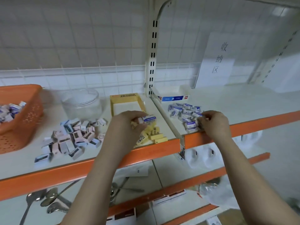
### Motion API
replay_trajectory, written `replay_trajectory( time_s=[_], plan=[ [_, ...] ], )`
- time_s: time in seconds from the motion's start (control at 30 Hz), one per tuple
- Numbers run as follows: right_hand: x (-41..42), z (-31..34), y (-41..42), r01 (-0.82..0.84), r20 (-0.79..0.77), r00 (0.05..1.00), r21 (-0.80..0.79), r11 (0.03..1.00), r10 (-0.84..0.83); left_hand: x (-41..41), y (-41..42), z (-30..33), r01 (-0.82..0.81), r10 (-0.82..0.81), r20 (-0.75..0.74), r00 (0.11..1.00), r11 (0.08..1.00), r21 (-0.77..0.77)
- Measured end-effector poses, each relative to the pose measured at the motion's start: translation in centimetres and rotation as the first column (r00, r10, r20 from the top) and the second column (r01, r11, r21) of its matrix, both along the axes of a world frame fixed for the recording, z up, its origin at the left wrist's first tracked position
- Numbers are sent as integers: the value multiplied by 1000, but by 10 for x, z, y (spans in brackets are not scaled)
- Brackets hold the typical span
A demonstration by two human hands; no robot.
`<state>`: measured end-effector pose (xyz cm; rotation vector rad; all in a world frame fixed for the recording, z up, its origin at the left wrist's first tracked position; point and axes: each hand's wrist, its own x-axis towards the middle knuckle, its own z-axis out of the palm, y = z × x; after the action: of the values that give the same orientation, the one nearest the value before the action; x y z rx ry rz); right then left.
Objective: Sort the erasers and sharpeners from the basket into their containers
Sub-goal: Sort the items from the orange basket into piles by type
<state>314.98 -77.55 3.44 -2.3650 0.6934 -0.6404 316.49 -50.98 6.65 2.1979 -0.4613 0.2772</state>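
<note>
An orange basket (24, 117) at the far left holds several small packs. My left hand (128, 124) grips a white-and-blue eraser (149, 119) above a heap of yellow erasers (154, 135) near the shelf's front edge. My right hand (214, 122) pinches an eraser at the edge of a pile of blue-and-white erasers (183, 111) on the right shelf. A pile of pink and white sharpeners (73, 135) lies between the basket and my left arm. An open yellow box (125, 99) and a clear round tub (81, 103) stand behind.
A white-and-blue box (173, 98) sits behind the right pile, by the white shelf upright (151, 62). A paper sign (217, 57) hangs on the wire back. Orange shelf edges (65, 172) run along the front. Spoons (48, 202) and boxes lie on lower shelves.
</note>
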Motion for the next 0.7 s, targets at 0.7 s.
replay_trajectory(
  time_s=[0.7],
  plan=[
    [-41, 1, 24, 46, 193, 979, 112, 993, -68, 148, -149, -30, 254, -227, -278, 933, 965, 65]
  ],
)
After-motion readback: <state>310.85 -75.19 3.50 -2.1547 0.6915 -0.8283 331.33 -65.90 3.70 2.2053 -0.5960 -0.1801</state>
